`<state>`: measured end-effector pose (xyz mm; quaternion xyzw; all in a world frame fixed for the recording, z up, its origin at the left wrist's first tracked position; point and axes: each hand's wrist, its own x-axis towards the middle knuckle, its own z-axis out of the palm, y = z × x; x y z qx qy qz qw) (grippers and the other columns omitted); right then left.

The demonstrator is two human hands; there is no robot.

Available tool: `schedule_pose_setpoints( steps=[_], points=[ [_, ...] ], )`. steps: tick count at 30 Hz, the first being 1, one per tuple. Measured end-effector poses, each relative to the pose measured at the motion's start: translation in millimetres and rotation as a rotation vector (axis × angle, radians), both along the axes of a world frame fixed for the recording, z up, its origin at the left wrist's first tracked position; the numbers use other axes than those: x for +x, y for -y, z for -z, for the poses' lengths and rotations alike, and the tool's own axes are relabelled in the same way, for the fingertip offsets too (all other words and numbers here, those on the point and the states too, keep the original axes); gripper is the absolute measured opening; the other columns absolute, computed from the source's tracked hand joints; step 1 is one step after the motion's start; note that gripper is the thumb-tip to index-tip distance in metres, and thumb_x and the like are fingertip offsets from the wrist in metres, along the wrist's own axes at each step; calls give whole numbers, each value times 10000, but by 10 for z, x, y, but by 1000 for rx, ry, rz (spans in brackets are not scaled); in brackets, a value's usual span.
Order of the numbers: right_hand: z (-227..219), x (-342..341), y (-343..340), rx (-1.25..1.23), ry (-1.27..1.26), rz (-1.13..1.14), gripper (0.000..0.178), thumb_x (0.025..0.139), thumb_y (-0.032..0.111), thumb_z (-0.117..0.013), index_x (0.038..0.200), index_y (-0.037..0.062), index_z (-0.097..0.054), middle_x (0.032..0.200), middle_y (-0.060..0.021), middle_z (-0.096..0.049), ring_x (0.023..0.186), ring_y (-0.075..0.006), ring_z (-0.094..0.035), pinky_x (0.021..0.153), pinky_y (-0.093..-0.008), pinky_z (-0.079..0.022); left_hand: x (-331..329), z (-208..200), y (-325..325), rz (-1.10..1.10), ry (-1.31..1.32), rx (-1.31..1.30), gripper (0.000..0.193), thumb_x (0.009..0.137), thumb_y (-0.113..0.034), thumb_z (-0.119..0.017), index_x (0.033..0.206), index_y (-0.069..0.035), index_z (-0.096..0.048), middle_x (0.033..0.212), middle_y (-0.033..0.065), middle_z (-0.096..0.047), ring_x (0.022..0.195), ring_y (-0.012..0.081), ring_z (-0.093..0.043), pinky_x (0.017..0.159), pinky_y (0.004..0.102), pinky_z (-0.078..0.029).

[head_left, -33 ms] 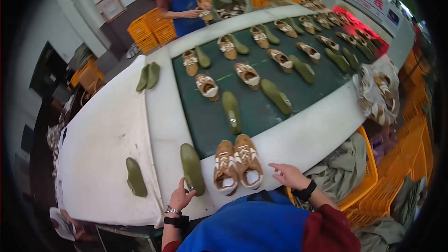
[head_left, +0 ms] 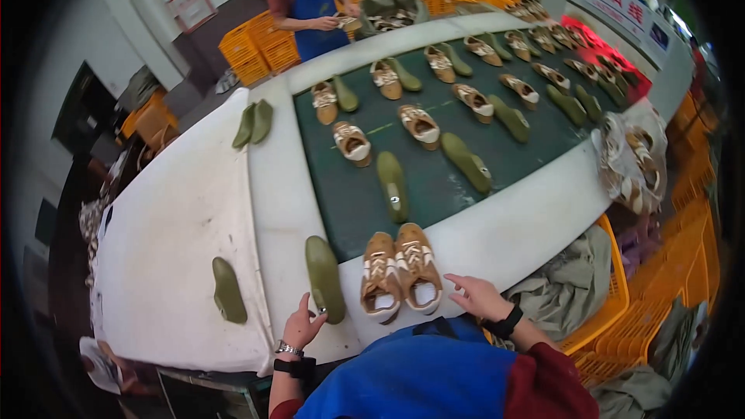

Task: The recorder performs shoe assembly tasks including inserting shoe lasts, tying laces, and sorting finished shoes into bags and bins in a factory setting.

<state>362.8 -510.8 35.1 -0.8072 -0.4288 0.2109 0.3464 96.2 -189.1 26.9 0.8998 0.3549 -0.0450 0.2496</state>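
Note:
Side by side on the white table edge before me lies a pair of tan-and-white lace-up shoes, the left shoe (head_left: 379, 278) and the right shoe (head_left: 419, 268), toes pointing away. Just left of them is a green shoe last (head_left: 323, 278). My left hand (head_left: 303, 327) is at that last's near end, fingers apart and holding nothing; whether the thumb touches it I cannot tell. To the right of the pair, my right hand (head_left: 475, 296) has its fingers stretched and holds nothing. Another green last (head_left: 228, 290) rests on the white cloth at left.
A dark green conveyor belt (head_left: 353, 209) carries several shoes and lasts. Two lasts (head_left: 252, 122) stand at the far left. A plastic-bagged bundle of shoes (head_left: 632, 159) is at right, above orange crates (head_left: 660, 295). Across the belt, a person in a blue apron (head_left: 314, 12) holds a shoe.
The whole view has shifted very slightly, so things sit a little farther right. My hands, the pair of shoes and the lasts keep their places relative to each other.

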Motion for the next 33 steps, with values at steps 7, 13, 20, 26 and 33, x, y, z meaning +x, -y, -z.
schedule_pose_setpoints(
  steps=[7,13,20,26,33],
  points=[
    [-79,-557,-493,-89,88,-70,338,805,243,-593,1110,105,-541,790,-129,-628,734,-309,-604,617,-392,-476,-873,-21,-629,-92,239,421,599,707,-188,-693,1226,-35,-438,1075,200,-530,1009,358,-488,865,414,-417],
    [-178,-881,-852,-155,93,-185,268,775,196,-613,1017,80,-607,742,-126,-629,677,-298,-605,593,-388,-476,-1588,418,-1892,-437,240,369,754,660,-151,-693,1309,-50,-322,1187,244,-459,1094,408,-437,935,438,-381],
    [-197,-1061,-1193,-97,129,-213,248,791,194,-582,1011,85,-613,776,-134,-631,721,-307,-609,618,-393,-479,-1215,720,-2342,-618,573,-187,735,662,-85,-635,1328,-111,-325,1195,182,-517,1053,305,-533,881,354,-439],
    [-111,-1076,-1418,-124,179,-320,283,798,215,-570,1054,96,-590,806,-135,-634,735,-311,-609,631,-403,-486,-414,665,-1897,-513,649,-334,662,664,-42,-595,1283,-91,-367,1188,181,-503,1069,299,-511,888,341,-424],
    [-182,-1038,-1989,-240,41,-550,619,848,424,-538,1335,120,-305,717,-202,-595,657,-379,-580,589,-456,-454,-75,440,-744,-57,349,55,680,697,-186,-654,1253,28,-327,1282,305,-328,1045,434,-484,868,413,-442]
  ],
)
